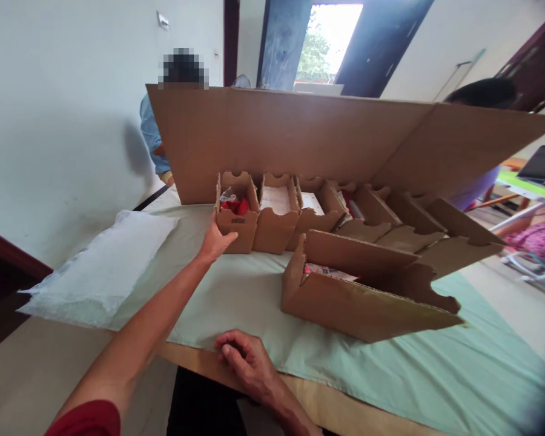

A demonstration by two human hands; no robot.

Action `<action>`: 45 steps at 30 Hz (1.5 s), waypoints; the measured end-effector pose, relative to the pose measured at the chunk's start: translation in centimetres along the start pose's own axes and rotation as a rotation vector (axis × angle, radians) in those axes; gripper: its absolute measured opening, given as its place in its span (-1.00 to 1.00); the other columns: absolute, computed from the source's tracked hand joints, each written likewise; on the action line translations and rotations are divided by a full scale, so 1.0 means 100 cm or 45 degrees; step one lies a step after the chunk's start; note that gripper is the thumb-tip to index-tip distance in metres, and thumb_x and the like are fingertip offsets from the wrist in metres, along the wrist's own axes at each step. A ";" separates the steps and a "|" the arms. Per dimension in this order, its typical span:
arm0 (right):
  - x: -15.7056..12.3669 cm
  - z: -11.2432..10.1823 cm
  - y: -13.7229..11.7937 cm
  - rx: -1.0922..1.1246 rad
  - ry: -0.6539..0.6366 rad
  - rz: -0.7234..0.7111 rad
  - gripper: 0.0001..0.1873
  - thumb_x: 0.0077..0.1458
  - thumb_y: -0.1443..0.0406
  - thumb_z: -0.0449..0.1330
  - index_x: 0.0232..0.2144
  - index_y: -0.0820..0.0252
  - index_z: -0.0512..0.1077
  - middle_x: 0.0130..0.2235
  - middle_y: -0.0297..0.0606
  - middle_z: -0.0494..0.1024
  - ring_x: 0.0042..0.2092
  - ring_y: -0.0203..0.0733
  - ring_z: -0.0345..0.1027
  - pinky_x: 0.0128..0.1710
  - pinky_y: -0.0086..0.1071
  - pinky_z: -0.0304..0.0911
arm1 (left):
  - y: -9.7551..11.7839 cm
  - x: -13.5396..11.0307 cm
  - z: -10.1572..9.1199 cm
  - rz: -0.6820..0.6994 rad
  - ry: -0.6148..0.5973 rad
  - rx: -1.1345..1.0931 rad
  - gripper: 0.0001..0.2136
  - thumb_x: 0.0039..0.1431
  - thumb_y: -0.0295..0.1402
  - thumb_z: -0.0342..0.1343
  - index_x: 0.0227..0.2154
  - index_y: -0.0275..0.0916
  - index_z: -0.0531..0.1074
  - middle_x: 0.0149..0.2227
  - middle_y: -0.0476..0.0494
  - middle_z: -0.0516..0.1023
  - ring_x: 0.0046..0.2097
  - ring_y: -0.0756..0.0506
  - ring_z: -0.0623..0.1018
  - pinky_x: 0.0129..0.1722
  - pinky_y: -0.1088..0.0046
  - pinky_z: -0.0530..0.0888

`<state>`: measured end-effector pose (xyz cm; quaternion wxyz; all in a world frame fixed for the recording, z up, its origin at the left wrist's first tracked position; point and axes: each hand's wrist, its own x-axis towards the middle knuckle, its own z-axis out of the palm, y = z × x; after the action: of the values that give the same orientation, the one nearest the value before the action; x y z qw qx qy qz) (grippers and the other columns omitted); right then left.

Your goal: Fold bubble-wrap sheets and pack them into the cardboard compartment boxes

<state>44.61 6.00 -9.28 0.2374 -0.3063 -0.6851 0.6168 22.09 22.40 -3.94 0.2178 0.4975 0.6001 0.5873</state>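
Observation:
My left hand [215,241] grips the near left corner of the leftmost cardboard bin [244,241], thumb across its front and fingers along its side. Inside that bin lie a red item [238,207] and some clear plastic wrapping. My right hand [249,361] rests at the front edge of the table, fingers curled in with nothing visible in them. Beyond it, a separate cardboard bin [367,306] stands at an angle, holding printed packets [331,272] at its left end.
More cardboard bins [275,233] stand in a row before a tall cardboard panel [300,130]. Bubble wrap [109,260] lies on the left of the green cloth [218,297]. One person [151,130] is behind the panel at left; others are at the right.

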 end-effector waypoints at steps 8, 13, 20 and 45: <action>-0.006 0.000 -0.009 -0.071 -0.012 -0.082 -0.73 0.18 0.33 0.11 -0.20 0.14 0.62 -0.29 -0.33 0.64 -0.26 -0.26 0.45 -0.24 -0.46 0.28 | 0.004 0.014 -0.012 -0.351 -0.031 0.044 -0.46 -0.17 -0.38 0.19 0.00 -0.19 0.39 -0.01 -0.22 0.59 0.02 -0.26 0.58 -0.08 0.20 0.58; -0.008 0.004 -0.005 -0.120 0.005 -0.137 -0.70 0.19 0.37 0.10 -0.17 0.17 0.62 -0.24 -0.27 0.67 -0.21 -0.22 0.52 -0.17 -0.43 0.33 | 0.011 0.002 -0.008 -0.332 0.097 0.240 -0.40 -0.13 -0.38 0.14 0.09 -0.22 0.32 0.05 -0.28 0.54 0.09 -0.28 0.55 0.03 0.15 0.55; -0.075 -0.061 -0.051 -0.390 0.309 -0.713 -0.54 0.16 0.45 0.13 0.08 0.01 0.48 -0.08 -0.23 0.67 -0.08 -0.09 0.57 -0.05 -0.23 0.41 | 0.050 -0.083 -0.006 0.364 0.248 0.665 -0.37 0.12 -0.24 0.18 0.28 -0.14 0.24 0.23 -0.30 0.37 0.30 -0.36 0.37 0.33 -0.07 0.30; -0.128 -0.221 -0.041 -0.722 1.290 -0.476 -0.78 0.19 0.39 0.27 -0.11 0.04 0.51 0.32 -0.13 0.35 0.34 0.12 0.22 0.28 0.09 0.14 | 0.088 -0.209 0.072 0.267 -0.325 0.094 -0.37 0.26 -0.40 0.13 0.35 0.14 0.14 0.48 -0.14 0.02 0.38 -0.28 0.31 0.27 0.02 0.45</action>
<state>68.58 12.17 -1.75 0.5473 -0.4874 -0.6667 0.1356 39.75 6.42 -4.15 0.2112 0.6355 0.5337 0.5164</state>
